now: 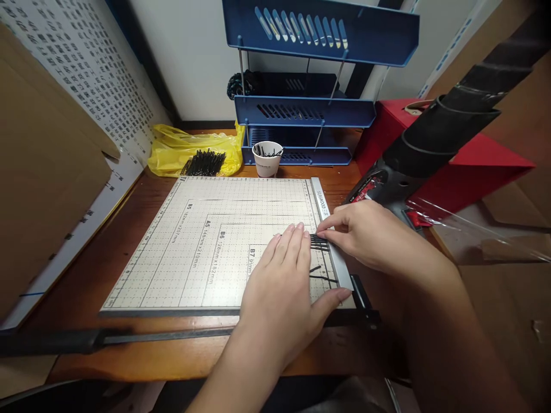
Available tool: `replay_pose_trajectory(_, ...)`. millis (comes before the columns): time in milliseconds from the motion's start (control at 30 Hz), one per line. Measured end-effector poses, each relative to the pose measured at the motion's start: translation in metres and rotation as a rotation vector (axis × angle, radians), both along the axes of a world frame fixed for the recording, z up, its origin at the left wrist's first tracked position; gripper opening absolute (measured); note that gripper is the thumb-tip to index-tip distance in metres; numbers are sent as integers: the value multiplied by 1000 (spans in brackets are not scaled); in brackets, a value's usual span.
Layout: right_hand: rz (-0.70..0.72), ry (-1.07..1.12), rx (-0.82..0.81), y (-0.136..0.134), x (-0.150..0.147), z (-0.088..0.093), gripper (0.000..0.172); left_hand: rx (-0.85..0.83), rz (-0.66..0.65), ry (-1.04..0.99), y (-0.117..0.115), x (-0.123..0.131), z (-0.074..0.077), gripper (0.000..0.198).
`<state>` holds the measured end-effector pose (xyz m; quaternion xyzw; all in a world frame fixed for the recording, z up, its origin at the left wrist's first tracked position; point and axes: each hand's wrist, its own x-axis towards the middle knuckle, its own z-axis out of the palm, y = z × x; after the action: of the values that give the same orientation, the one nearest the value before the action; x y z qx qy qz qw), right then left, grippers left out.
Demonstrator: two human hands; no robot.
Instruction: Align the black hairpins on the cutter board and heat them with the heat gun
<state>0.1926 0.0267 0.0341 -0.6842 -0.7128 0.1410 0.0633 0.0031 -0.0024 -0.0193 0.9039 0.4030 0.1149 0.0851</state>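
A paper cutter board with a printed grid lies on the wooden desk. My left hand rests flat on its right part, fingers pressing down a small bunch of thin black strips near the metal edge rail. My right hand comes from the right and pinches the ends of the same strips at the rail. A couple of loose black strips lie just below, between my left thumb and fingers. The cutter's raised black handle arm slants up at the right.
A white paper cup with black strips and a yellow plastic bag bearing a pile of black strips sit behind the board. A blue stacked tray rack stands at the back, a red box right, cardboard left.
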Motion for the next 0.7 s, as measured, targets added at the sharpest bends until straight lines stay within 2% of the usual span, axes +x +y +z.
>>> replay_pose_trajectory(100, 57, -69, -46, 7, 1, 7, 21, -6, 5, -2, 0, 0, 1, 92)
replay_pose_trajectory(300, 132, 34, -133, 13, 8, 8, 26, -16, 5, -5, 0, 0, 0, 90)
replay_pose_trajectory(500, 123, 106, 10, 6, 12, 1, 21, -5, 12, -31, 0, 0, -1, 90)
replay_pose_trajectory(700, 163, 80, 24, 3, 8, 2, 21, -14, 15, -37, 0, -1, -1, 91)
